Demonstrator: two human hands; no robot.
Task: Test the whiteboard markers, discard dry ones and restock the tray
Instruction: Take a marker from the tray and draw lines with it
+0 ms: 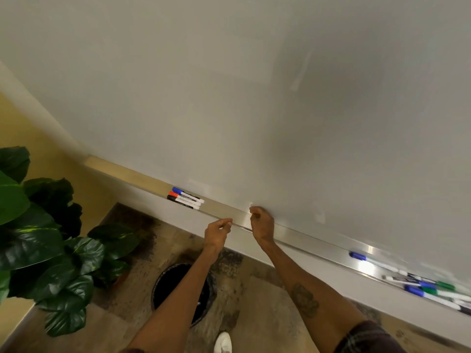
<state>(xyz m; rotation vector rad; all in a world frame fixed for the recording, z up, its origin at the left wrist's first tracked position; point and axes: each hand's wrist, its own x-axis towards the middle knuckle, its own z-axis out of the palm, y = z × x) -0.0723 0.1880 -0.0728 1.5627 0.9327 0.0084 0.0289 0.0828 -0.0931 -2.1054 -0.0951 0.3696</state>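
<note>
Markers [184, 198] capped blue, red and black lie side by side on the tray [305, 239] just left of the left hand [218, 229], long axes along the tray and caps pointing away from it, probably sorted as keepers. A loose pile [433, 289] lies well right of the right hand [262, 222], and the bin [159, 281] sits under the left forearm, handy for discards. Both hands hover at the tray's lip with fingers curled; I cannot tell whether either pinches anything.
</note>
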